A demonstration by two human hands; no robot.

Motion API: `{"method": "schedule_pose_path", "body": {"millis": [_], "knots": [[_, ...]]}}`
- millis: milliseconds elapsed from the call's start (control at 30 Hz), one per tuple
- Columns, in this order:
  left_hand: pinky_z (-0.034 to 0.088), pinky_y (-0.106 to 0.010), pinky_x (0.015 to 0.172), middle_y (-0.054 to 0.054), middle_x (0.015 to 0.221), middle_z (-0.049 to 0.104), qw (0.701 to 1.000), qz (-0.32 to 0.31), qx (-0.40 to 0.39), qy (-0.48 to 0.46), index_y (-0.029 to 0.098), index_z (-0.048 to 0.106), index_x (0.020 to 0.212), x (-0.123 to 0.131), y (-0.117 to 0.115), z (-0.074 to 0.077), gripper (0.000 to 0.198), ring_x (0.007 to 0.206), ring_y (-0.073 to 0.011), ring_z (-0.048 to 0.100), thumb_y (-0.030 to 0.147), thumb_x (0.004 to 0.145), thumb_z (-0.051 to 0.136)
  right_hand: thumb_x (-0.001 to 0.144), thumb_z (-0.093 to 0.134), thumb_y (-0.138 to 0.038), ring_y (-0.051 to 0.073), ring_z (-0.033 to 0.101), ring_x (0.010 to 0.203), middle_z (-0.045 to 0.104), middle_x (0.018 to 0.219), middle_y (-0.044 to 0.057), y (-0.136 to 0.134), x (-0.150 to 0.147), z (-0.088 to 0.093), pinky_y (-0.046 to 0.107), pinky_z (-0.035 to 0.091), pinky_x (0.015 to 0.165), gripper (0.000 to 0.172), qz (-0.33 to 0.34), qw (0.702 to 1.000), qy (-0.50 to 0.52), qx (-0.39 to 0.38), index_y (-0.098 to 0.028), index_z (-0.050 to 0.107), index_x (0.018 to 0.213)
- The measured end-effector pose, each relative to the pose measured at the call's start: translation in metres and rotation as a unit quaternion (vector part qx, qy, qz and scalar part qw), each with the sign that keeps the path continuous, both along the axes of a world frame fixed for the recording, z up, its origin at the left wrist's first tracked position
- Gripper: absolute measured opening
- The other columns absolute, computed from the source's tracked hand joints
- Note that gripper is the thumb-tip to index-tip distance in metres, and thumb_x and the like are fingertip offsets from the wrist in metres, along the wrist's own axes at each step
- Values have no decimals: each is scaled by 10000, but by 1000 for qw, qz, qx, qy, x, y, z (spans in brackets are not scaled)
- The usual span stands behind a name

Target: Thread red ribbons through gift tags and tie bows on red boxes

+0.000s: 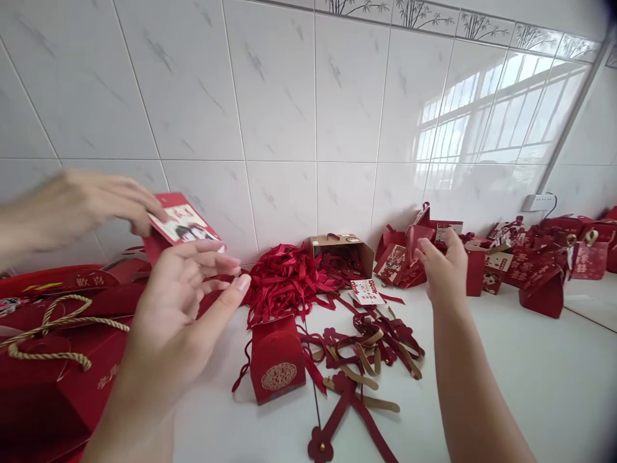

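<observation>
My left hand (180,315) is raised at the left, palm up, with its fingers loosely bent and its thumb apart. I see nothing held in it. Just behind its fingers is a red card-like packet (186,218) with a printed couple, gripped by another person's hand. My right hand (446,267) reaches toward the folded red gift boxes (402,260) by the wall, thumb and fingers apart; whether a fingertip touches one is unclear. Between my arms a small red gift box (278,360) with a gold round emblem stands on the white table (241,431).
Another person's hand (91,206) comes in from the left, blurred. Red ribbons (289,276) lie heaped beside an open cardboard box (341,251). Flower-ended straps (349,399) spread over the table. Large red bags with rope handles (67,321) stand left. Finished-looking boxes (542,276) line the right.
</observation>
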State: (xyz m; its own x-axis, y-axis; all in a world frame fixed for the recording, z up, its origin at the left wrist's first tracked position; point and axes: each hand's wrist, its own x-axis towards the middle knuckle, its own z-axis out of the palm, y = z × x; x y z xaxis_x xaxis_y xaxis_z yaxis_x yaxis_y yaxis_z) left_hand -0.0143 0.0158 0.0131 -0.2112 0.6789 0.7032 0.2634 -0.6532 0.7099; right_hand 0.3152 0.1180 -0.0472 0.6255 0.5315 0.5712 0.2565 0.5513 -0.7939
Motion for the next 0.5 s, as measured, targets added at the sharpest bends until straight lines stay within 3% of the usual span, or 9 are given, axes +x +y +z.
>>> {"method": "schedule_pose_path", "body": {"millis": [67,200,267,367,433,500], "knots": [[479,-256,784,-6,910,643,997,18,-41,61,230,575,1028,-7,3,-1,310,911,-166,616,282,760,721,807,643,-396,262,611,1170,345,1521,160,-8,-4,5,372,588,905,756,-4,999,37,0,-194,350,1474],[501,-297,774,-36,959,687,959,48,-118,251,237,616,992,-25,15,-7,299,918,-215,644,462,801,663,776,695,-352,253,654,1043,604,1271,133,-25,-19,17,392,596,863,650,37,998,49,1,-176,512,1375],[525,-334,781,-66,999,696,919,54,-186,344,243,619,1037,-31,22,-11,385,933,-251,664,549,803,616,769,700,-344,257,664,963,680,1100,125,-30,-28,22,387,604,776,593,63,997,33,-23,-169,572,1321],[531,-391,814,-130,1184,669,823,32,-308,476,238,573,1226,-31,34,-19,563,1043,-315,656,590,787,582,766,685,-346,247,664,847,703,941,122,-33,-43,25,349,579,647,542,103,991,-9,-81,-148,616,1265],[525,-406,845,-161,1322,604,771,5,-364,522,218,524,1328,-28,43,-26,720,1132,-350,622,565,711,657,777,665,-363,241,659,820,694,957,132,-34,-51,25,321,551,583,527,131,980,-64,-132,-149,621,1257],[516,-407,877,-179,1391,554,750,-10,-389,535,194,519,1351,-23,51,-33,860,1198,-379,582,520,592,756,794,646,-389,235,658,812,677,1028,147,-34,-57,24,307,532,551,538,153,965,-118,-176,-162,604,1281]]}}
